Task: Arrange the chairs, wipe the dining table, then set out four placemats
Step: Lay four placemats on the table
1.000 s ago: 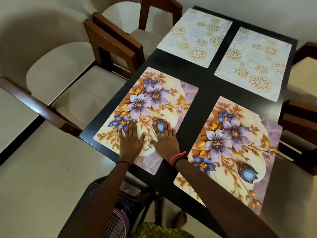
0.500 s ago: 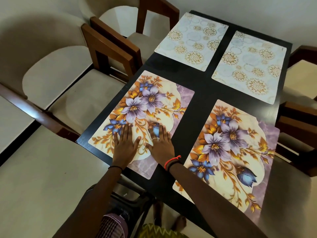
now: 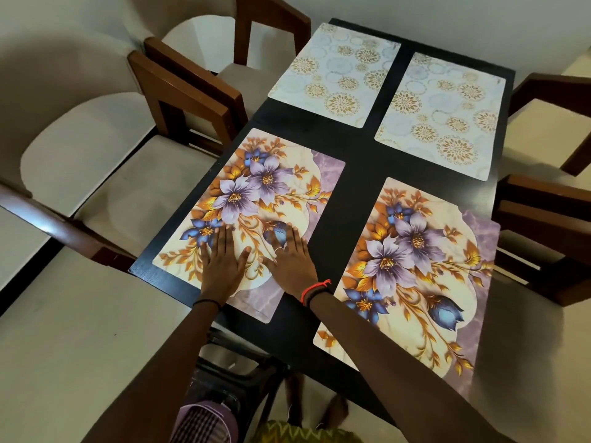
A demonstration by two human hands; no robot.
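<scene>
A dark dining table (image 3: 355,187) carries four placemats. Two floral mats with purple and blue flowers lie nearest me: the near left floral mat (image 3: 256,193) and the near right floral mat (image 3: 422,270). Two pale mats with gold medallions lie beyond: the far left pale mat (image 3: 335,71) and the far right pale mat (image 3: 441,113). My left hand (image 3: 222,263) and my right hand (image 3: 289,260) press flat, fingers straight, side by side on the near end of the left floral mat.
Two cushioned wooden chairs (image 3: 179,87) stand along the table's left side, and wooden chairs (image 3: 550,199) stand on the right. A dark plastic stool (image 3: 230,372) sits under the near table edge by my legs. A pale wall runs behind the table.
Both hands stay flat on the left floral mat. The mat and hands sit slightly lower and further left in view; the camera has shifted a little.
</scene>
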